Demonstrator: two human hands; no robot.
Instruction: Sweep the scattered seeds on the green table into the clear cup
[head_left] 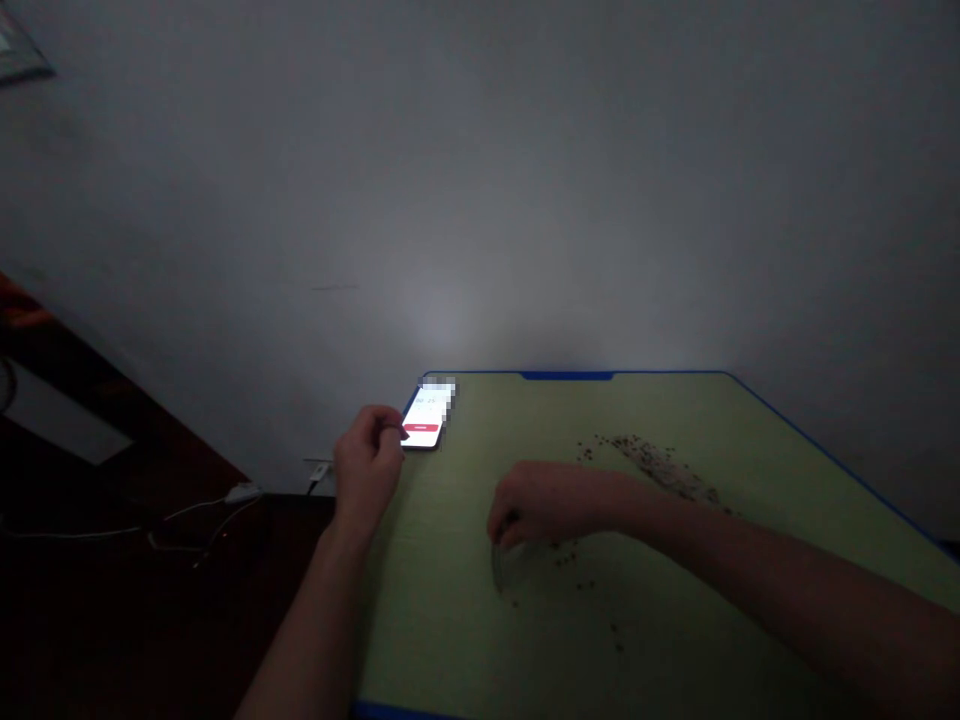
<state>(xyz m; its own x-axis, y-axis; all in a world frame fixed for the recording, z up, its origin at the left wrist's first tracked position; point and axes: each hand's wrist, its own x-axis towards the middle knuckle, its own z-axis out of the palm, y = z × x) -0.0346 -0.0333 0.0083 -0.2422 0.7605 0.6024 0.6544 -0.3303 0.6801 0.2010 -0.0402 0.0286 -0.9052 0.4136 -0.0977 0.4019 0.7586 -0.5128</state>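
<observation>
My right hand is above the middle of the table, fingers closed on what look like thin metal tweezers. Their tip points down at the surface, close to a single small bead-like piece. More dark pieces lie scattered under and beside this hand. Beyond my right forearm spreads a larger patch of small dark and pale pieces, partly hidden by the arm. At the table's left edge my left hand is curled with fingertips together, beside a lit phone; whatever it may hold is hidden.
The yellow-green table has a blue rim and stands against a grey wall. On the left, white cables and a plug at a wall socket are near the dark floor. The room is dim.
</observation>
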